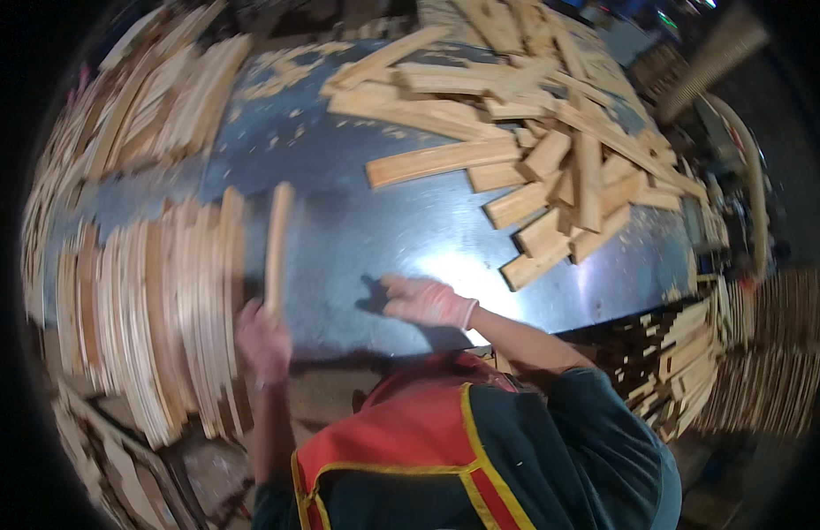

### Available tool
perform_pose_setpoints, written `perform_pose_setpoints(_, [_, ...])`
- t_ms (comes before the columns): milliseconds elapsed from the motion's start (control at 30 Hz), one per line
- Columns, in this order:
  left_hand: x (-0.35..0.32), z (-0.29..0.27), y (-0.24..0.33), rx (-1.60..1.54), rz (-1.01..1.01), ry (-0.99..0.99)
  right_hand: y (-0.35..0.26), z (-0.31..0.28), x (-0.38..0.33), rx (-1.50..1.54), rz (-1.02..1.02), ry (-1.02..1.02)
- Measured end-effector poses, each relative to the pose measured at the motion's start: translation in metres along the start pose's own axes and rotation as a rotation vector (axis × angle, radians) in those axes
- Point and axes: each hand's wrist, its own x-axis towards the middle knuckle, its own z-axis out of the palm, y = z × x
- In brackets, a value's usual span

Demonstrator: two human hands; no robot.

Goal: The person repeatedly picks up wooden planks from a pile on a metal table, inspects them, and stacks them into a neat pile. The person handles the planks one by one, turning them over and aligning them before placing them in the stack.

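Note:
My left hand, in a pinkish work glove and blurred, is closed round the near end of a narrow wooden slat. The slat stands on edge, beside the right end of a row of upright slats. Over the metal tabletop, my right hand wears a white and red glove. Its fingers stretch leftward, apart and with nothing in them, and cast a shadow on the metal.
A loose heap of wooden pieces covers the table's far right. More slats lie stacked at the far left. Below the table's right edge are stacked wood pieces. A ribbed hose runs at the upper right. Wood shavings dot the back.

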Motion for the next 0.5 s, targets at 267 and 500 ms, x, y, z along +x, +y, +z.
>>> perform_pose_setpoints(267, [0.014,-0.047,-0.027,0.888,-0.166,-0.219,0.199,-0.233,-0.136,-0.515,0.912,1.238])
perform_pose_setpoints(500, [0.031,0.063,0.124,0.276,0.404,-0.309,0.2,-0.238,-0.148,0.093,0.664,1.053])
